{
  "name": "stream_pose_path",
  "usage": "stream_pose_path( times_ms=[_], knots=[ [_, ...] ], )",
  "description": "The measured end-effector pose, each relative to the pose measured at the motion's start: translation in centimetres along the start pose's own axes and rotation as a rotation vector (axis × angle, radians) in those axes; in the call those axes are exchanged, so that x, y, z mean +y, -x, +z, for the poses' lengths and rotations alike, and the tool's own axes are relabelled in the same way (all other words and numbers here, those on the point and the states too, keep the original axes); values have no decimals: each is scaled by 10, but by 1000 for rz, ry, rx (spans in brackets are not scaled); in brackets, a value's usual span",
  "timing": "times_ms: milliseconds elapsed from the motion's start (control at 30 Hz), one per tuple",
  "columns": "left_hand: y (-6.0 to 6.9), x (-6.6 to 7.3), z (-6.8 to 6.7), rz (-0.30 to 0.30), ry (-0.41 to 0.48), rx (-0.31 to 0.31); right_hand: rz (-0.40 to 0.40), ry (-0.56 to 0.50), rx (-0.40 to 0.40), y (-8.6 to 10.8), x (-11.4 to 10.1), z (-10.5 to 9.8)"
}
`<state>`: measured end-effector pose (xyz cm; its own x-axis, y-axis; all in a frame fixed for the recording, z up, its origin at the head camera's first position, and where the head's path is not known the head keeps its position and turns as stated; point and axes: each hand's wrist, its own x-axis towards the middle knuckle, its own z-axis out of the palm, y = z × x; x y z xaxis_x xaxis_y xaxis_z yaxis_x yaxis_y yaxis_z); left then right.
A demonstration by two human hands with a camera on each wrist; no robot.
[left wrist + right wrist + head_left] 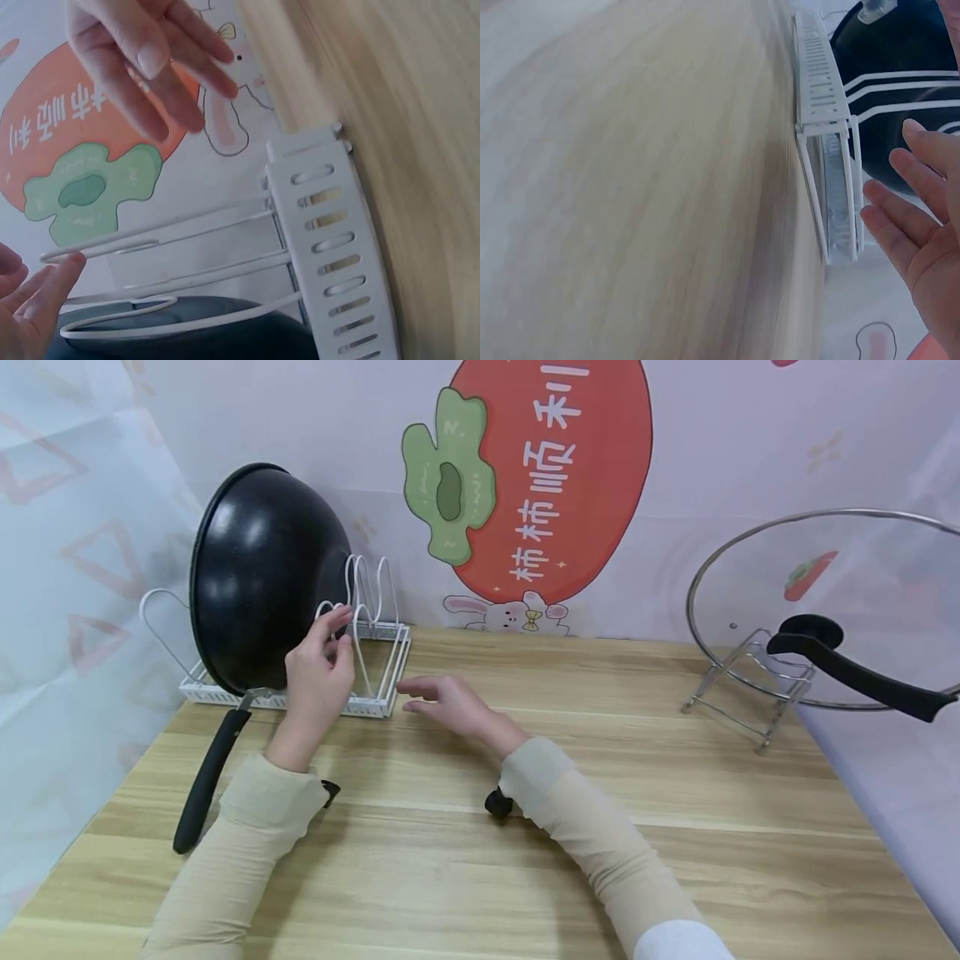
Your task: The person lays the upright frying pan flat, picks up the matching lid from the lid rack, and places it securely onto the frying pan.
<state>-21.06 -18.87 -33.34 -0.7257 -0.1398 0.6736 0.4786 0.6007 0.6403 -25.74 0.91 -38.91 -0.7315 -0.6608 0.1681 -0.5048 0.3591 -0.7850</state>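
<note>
A black wok (262,577) stands on its side in a white wire rack (372,706), its long black handle (212,777) slanting down toward the front left. My left hand (321,672) is in front of the wok, beside the rack's wire dividers. In the left wrist view its fingertips (73,262) lie at the rounded end of one divider; whether they touch it is hard to tell. My right hand (447,702) hovers just right of the rack, fingers extended toward it and holding nothing. The right wrist view shows those fingers (900,217) spread near the rack's end.
At the right, a large glass lid (738,585) with a black handle (862,675) leans in a small metal stand (738,714). All this stands on a wooden table (420,877). A printed cloth (360,427) hangs behind and along the left side.
</note>
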Motion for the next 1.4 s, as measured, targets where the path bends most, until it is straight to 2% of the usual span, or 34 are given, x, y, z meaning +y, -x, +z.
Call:
stream_pose_path(
  times_ms=[167, 400, 600, 867, 1200, 1400],
  knots=[
    [1, 0, 3, -55, 47, -35, 5, -68, 21, -7, -4, 8],
    [1, 0, 5, -57, 83, -35, 33, -172, 85, -14, -10, 19],
    [1, 0, 4, -83, 88, -43, 19, -236, 146, -20, -12, 25],
    [0, -1, 6, -86, 110, -39, 33, -258, 143, -26, -12, 30],
    [1, 0, 7, -91, 93, -35, 30, -266, 141, -31, -8, 36],
    [0, 2, 7, -97, 89, -54, 49, -259, 141, -33, -9, 39]
  ],
)
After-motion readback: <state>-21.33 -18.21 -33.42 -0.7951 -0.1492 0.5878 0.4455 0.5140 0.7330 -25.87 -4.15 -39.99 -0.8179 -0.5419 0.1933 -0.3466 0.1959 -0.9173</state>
